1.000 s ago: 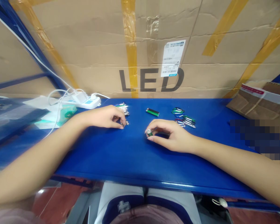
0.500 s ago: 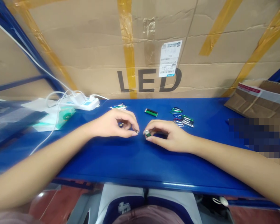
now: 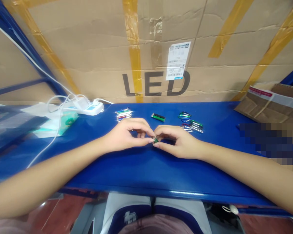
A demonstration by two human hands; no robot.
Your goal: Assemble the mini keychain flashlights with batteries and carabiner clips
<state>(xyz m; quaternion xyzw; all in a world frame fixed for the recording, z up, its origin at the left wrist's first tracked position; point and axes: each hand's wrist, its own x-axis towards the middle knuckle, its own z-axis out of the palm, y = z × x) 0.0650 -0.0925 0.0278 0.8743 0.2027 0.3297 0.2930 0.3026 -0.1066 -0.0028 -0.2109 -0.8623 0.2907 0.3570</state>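
Observation:
Above the blue table (image 3: 161, 175), both hands meet fingertip to fingertip. My right hand (image 3: 178, 140) is closed in a pinch on a small green tube with a silver end (image 3: 156, 140), much of it hidden by the fingers. My left hand (image 3: 130, 133) pinches at the tube's silver end, thumb and forefinger together on a tiny metal piece that is mostly covered. Its other fingers are curled in. Beyond the hands lie a green and a black tube (image 3: 158, 117) side by side. Several coloured carabiners (image 3: 196, 126) are near my right hand.
Several pens or thin sticks (image 3: 123, 114) lie behind my left hand. A white power strip (image 3: 92, 108) with cables and a green-and-white packet (image 3: 63, 123) are at the left. A large cardboard box (image 3: 100, 65) stands behind; a smaller carton (image 3: 268, 105) is at right.
My left hand has moved right and slightly down, bringing its fingertips against the green tube. The right hand has stayed almost still, and more of the thin sticks now shows.

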